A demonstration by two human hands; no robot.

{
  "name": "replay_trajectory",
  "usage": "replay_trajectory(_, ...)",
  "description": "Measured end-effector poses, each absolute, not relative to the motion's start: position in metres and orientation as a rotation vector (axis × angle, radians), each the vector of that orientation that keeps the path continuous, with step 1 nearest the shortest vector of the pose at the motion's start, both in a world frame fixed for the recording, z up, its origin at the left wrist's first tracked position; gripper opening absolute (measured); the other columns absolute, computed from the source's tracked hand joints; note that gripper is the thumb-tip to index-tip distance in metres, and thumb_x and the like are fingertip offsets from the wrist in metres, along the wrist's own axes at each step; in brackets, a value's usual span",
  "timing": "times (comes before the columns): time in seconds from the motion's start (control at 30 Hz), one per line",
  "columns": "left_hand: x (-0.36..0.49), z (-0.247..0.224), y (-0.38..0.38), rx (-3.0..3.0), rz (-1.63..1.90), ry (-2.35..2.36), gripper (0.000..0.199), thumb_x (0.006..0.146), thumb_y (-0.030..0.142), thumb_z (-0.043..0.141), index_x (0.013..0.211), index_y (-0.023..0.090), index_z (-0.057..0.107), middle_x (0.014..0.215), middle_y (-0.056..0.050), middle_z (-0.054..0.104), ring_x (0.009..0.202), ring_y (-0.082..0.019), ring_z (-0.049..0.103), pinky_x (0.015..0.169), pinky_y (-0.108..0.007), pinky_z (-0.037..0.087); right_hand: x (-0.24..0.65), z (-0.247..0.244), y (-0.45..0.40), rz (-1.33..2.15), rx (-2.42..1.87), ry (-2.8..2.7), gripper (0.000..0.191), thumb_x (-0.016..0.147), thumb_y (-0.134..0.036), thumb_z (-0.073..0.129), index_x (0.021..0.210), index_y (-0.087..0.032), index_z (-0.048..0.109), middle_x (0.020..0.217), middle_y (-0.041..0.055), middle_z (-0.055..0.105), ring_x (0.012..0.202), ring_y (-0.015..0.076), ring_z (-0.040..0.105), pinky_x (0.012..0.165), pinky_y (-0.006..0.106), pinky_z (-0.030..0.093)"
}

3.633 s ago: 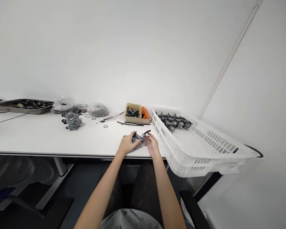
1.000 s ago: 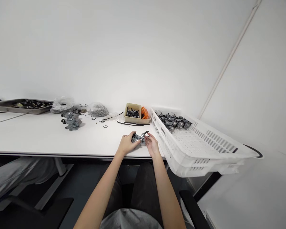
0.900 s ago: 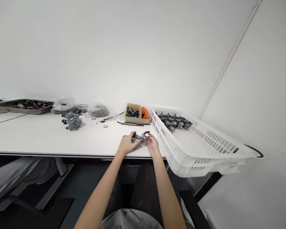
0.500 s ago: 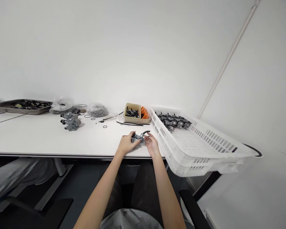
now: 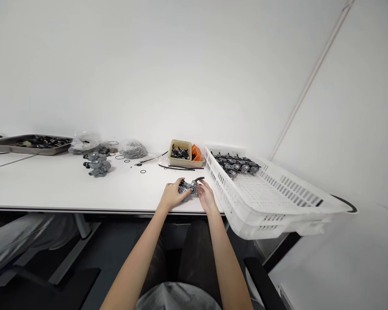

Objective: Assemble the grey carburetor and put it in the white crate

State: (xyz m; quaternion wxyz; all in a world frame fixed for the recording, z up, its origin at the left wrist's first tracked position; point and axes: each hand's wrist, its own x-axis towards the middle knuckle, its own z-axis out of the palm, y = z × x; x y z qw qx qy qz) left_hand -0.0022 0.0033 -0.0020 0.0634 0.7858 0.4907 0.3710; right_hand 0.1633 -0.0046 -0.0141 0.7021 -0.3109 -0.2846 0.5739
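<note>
Since the earliest frame: grey cloth [image 5: 35, 232] is shifting under the table [image 5: 61, 189], far left; my hands are keeping their place. Loose castings [image 5: 98, 165]: grouping on the left, showing no hose I can make out. Left hand [image 5: 172, 194]: closing thumb and fingers on the held casting [image 5: 185, 186], near the table's front edge, its black hose [image 5: 199, 178] sticking up. Right hand [image 5: 207, 196]: half curling at its right side; gripping or only touching, I cannot tell. Crate [image 5: 236, 211]: holding many castings, several showing hoses. Obscured: my fingers are hiding part of the held casting; tray [image 5: 48, 151] contents are blurring.
</note>
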Motion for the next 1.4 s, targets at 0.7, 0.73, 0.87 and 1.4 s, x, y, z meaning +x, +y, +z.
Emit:
replay_trajectory(0.7,-0.0021,0.0006,0.0012,2.349,1.121,1.490,0.063,0.082,0.059,0.056,0.130,0.019,0.052,0.099,-0.009,0.072,0.094,-0.029,0.066,0.088,-0.039,0.048,0.1650,-0.0146,-0.0046,1.268,-0.690,-0.623,0.028,0.066,-0.015,0.064,0.094,-0.018,0.066,0.079,0.0048,0.075,0.077,0.0154,0.069,0.072,0.025,0.051)
replay_trajectory(0.73,-0.0022,0.0008,0.0008,2.347,1.122,1.490,0.063,0.082,0.060,0.056,0.130,0.019,0.052,0.097,-0.009,0.073,0.092,-0.029,0.067,0.087,-0.038,0.048,0.1652,-0.0148,-0.0045,1.269,-0.691,-0.621,0.028,0.066,-0.015,0.065,0.094,-0.018,0.066,0.079,0.0050,0.075,0.077,0.0155,0.069,0.072,0.025,0.051)
replay_trajectory(0.87,-0.0024,0.0012,0.0000,2.338,1.126,1.488,0.063,0.081,0.060,0.056,0.129,0.018,0.053,0.097,-0.009,0.072,0.093,-0.029,0.067,0.087,-0.038,0.048,0.1660,-0.0157,-0.0041,1.267,-0.692,-0.608,0.027,0.066,-0.015,0.065,0.093,-0.018,0.065,0.077,0.0041,0.074,0.075,0.0152,0.069,0.072,0.026,0.052)
replay_trajectory(1.4,-0.0012,0.0014,-0.0001,2.307,1.127,1.497,0.065,0.081,0.062,0.056,0.128,0.018,0.053,0.095,-0.009,0.072,0.089,-0.028,0.066,0.085,-0.038,0.048,0.1676,-0.0155,-0.0045,1.275,-0.683,-0.602,0.025,0.067,-0.014,0.063,0.092,-0.018,0.066,0.071,0.0013,0.071,0.069,0.0134,0.066,0.067,0.024,0.051)
